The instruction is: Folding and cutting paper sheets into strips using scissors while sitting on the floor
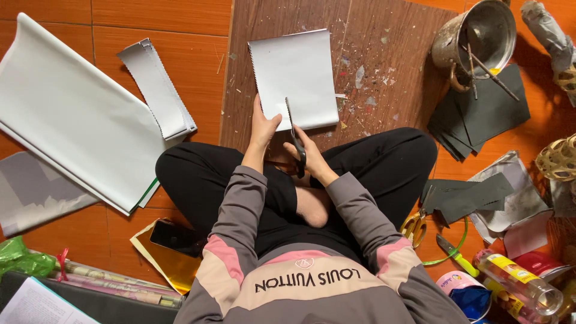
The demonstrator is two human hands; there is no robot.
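While gripped (apparently): sheet (295,75) between fingers (264,127).

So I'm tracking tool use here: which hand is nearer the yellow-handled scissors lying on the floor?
Right. The right hand works black scissors on the same side as the yellow-handled scissors; the left hand, holding the grey sheet, is farther off.

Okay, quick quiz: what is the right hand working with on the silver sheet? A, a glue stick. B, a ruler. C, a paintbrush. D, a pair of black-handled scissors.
D: the right hand grips black-handled scissors whose blades cut into the near edge of the silver sheet, while the left hand pinches that edge beside the cut.
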